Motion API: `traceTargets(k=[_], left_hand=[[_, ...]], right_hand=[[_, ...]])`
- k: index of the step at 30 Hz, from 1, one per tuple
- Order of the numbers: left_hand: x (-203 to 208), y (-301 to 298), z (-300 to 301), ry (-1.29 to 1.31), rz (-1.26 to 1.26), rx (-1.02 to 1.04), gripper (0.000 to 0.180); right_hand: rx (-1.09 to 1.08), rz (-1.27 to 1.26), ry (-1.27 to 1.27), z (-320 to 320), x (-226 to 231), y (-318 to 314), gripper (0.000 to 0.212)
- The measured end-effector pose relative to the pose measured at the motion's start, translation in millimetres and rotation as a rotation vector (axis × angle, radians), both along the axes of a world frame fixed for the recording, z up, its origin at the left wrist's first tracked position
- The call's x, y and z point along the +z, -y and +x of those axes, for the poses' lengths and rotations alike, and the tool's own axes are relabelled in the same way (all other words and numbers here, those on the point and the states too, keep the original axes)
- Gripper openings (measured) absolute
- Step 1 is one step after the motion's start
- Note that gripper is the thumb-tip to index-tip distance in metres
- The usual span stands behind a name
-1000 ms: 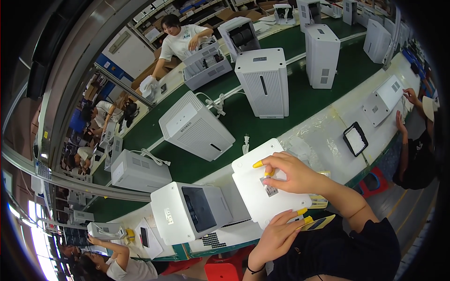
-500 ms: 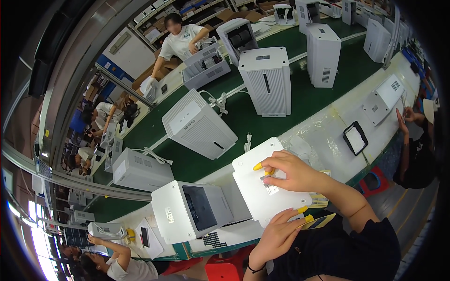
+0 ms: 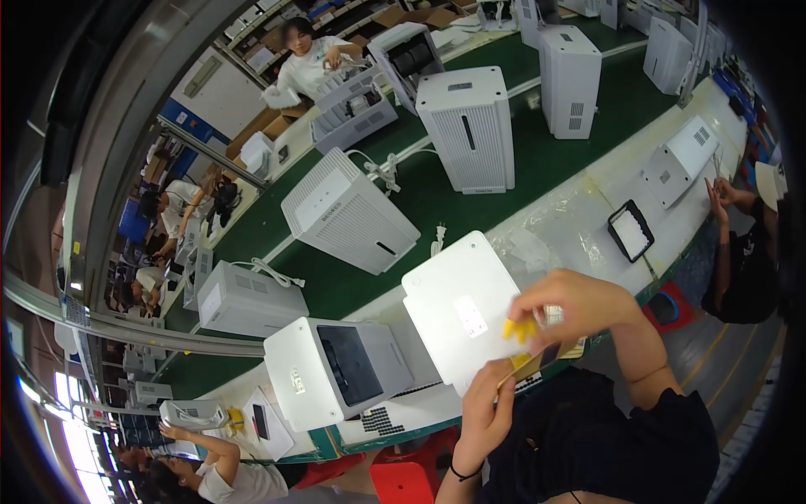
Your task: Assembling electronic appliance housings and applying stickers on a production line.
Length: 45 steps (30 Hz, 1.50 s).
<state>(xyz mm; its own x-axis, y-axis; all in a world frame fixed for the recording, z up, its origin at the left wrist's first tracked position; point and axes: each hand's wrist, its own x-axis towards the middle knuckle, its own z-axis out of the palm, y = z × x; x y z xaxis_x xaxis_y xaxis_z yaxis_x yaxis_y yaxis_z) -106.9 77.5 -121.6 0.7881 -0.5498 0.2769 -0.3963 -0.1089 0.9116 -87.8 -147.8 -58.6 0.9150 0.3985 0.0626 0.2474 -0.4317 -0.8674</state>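
Observation:
In front of me a white boxy appliance [image 3: 445, 290] lies with a flat panel facing up. A pale printed label [image 3: 470, 317] is stuck on the middle of that panel. My left hand [image 3: 485, 412], with a yellow finger cot, grips a thin yellowish sheet [image 3: 527, 370] at the panel's near edge. Over the panel's right edge, my right hand [image 3: 575, 307] has its fingers bent, close to the sheet. Motion smears its yellow-covered fingertips, so whether anything is between them cannot be made out.
Left of the panel stands another white appliance [image 3: 306, 378] with a dark opening, near several small black pieces [image 3: 382, 422]. A black-rimmed tray [image 3: 630, 231] lies to the right. Several white units, including a ribbed one [image 3: 348, 214], stand on the green conveyor [image 3: 520, 160]. Co-workers sit around.
My right hand has lifted off the label and moved right, toward the sheet, uncovering the label. My left hand has drawn slightly left with the sheet. A co-worker across has moved a white part.

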Motion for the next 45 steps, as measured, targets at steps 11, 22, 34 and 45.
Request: traceTargets(k=[11,22,34,45], left_hand=[[-153,-8,-27,0.791,0.194,-0.242,0.035],[-311,-35,-43,0.202,0.887,-0.167,0.053],[-321,-62,-66,0.450,0.684,-0.017,0.032],[-320,-56,-71,0.376,0.564,-0.027,0.035]], right_hand=[[-0.888,0.443,-0.106,-59,-211,127,0.018],[-0.641,-0.413,0.297,-112,-317,13,0.014],[-0.167,-0.505,0.375,-122,-376,-63,0.017],[-0.305,-0.425,0.295,-116,-382,-78,0.013]])
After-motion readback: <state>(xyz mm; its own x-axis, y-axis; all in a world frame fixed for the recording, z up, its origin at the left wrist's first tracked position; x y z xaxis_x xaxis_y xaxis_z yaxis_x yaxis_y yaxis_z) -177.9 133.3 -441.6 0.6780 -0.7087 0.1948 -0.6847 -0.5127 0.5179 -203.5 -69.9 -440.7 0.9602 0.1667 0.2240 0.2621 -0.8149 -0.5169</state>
